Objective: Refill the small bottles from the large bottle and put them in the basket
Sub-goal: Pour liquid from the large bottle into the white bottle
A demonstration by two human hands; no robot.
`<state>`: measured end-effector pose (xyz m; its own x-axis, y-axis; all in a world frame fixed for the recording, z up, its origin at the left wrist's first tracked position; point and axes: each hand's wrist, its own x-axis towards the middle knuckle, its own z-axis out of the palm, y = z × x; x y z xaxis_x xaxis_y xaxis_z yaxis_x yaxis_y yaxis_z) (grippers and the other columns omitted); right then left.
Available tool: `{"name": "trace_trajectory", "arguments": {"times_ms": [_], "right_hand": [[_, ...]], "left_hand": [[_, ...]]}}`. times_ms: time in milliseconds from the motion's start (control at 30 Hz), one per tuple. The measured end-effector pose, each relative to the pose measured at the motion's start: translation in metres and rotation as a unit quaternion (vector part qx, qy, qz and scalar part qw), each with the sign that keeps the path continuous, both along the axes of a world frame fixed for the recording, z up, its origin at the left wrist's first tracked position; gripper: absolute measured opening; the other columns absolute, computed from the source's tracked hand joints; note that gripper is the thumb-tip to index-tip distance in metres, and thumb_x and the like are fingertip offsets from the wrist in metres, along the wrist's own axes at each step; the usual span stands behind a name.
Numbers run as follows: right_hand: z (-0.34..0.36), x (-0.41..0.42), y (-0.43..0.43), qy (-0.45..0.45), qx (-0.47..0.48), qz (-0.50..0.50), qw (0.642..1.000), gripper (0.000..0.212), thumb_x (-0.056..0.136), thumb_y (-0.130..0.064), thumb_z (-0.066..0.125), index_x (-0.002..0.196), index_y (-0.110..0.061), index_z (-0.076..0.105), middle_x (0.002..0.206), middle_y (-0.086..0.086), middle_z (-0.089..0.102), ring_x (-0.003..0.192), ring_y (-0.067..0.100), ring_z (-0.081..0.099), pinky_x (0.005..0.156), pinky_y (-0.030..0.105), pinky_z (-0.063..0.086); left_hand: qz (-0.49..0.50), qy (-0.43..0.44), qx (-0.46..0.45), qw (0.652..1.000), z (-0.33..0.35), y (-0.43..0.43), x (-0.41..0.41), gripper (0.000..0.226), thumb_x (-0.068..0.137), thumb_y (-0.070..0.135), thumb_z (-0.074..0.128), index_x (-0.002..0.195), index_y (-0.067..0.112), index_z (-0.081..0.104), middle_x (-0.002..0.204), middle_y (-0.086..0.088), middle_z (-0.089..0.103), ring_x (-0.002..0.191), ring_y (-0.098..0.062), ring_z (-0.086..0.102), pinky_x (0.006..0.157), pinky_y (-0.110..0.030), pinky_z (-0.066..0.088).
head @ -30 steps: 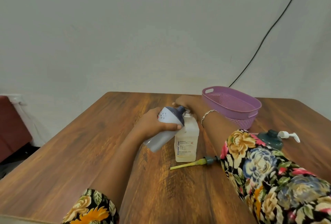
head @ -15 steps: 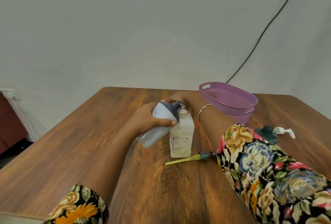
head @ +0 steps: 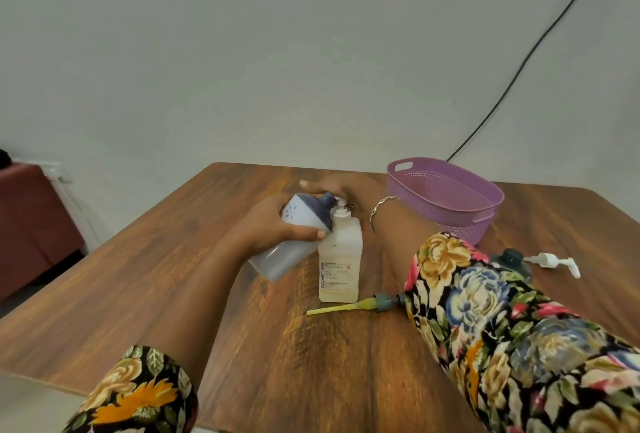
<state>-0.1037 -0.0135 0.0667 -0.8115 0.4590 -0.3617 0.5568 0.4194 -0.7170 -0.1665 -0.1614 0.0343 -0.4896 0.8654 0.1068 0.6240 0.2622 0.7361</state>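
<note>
Left hand (head: 273,228): grip grasping big bottle (head: 280,259), tilted, spout at square bottle (head: 341,259) mouth.
Right hand (head: 332,186): behind square bottle, grip hidden, cannot tell.
Square bottle: upright, mid desk (head: 311,363).
Basket (head: 446,169): far right, apart.

The bench (head: 277,363) is brown wood with strong grain. A pale square bottle (head: 341,266) stands upright near its middle. Just in front of the bottle's base, a yellow nozzle (head: 349,308) with a grey collar lies on its side, tip pointing left. A purple basket (head: 446,197) sits at the far right. Nearer than the basket lies a white pump (head: 554,261) beside a dark cap (head: 509,257).
</note>
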Motion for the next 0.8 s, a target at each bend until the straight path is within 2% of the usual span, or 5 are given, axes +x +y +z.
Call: {"name": "trace_trajectory", "arguments": {"times_ms": [167, 333, 500, 633, 800], "right_hand": [[-0.001, -0.002, 0.000, -0.029, 0.135, -0.011, 0.990, 0.050, 0.100, -0.044, 0.029, 0.072, -0.009, 0.050, 0.086, 0.014, 0.053, 0.077, 0.023, 0.051, 0.084, 0.031, 0.036], [0.009, 0.006, -0.002, 0.035, 0.025, -0.056, 0.998, 0.070, 0.094, -0.061, 0.026, 0.098, 0.000, 0.058, 0.089, 0.017, 0.055, 0.085, 0.031, 0.053, 0.081, 0.037, 0.045], [0.019, 0.000, -0.005, 0.009, 0.038, -0.060, 0.997, 0.067, 0.100, -0.049, 0.022, 0.138, 0.005, 0.035, 0.114, 0.021, 0.053, 0.099, 0.030, 0.049, 0.088, 0.038, 0.042], [0.004, 0.001, -0.002, 0.000, 0.090, -0.082, 0.993, 0.037, 0.103, -0.026, 0.031, 0.102, 0.003, 0.055, 0.096, 0.015, 0.056, 0.080, 0.023, 0.047, 0.057, 0.026, 0.037], [0.001, -0.011, -0.006, -0.087, 0.158, -0.057, 0.982, 0.032, 0.097, -0.013, 0.040, 0.066, -0.009, 0.047, 0.070, 0.007, 0.048, 0.058, 0.016, 0.044, 0.053, 0.024, 0.035]], "left_hand": [[-0.002, 0.012, -0.018, 1.000, 0.000, -0.002, -0.001, 0.074, 0.048, 0.064, 0.069, 0.109, 0.026, 0.054, 0.097, 0.004, 0.063, 0.083, -0.012, 0.062, 0.064, -0.022, 0.051], [0.002, -0.001, -0.004, 1.000, 0.005, 0.002, -0.001, 0.048, 0.070, 0.042, 0.076, 0.106, 0.020, 0.054, 0.095, 0.000, 0.063, 0.082, -0.014, 0.062, 0.061, -0.021, 0.048], [-0.009, 0.018, -0.004, 1.000, 0.013, 0.000, -0.003, 0.047, 0.070, 0.042, 0.075, 0.105, 0.021, 0.054, 0.095, -0.001, 0.062, 0.083, -0.015, 0.061, 0.062, -0.021, 0.049], [-0.024, 0.014, 0.008, 1.000, 0.009, 0.000, -0.003, 0.035, 0.070, 0.039, 0.076, 0.094, 0.030, 0.052, 0.087, 0.006, 0.060, 0.077, -0.009, 0.059, 0.058, -0.018, 0.047], [-0.042, 0.004, 0.008, 0.999, 0.001, -0.003, -0.004, 0.047, 0.070, 0.041, 0.075, 0.108, 0.024, 0.053, 0.097, 0.001, 0.061, 0.085, -0.015, 0.061, 0.068, -0.025, 0.053]]}}
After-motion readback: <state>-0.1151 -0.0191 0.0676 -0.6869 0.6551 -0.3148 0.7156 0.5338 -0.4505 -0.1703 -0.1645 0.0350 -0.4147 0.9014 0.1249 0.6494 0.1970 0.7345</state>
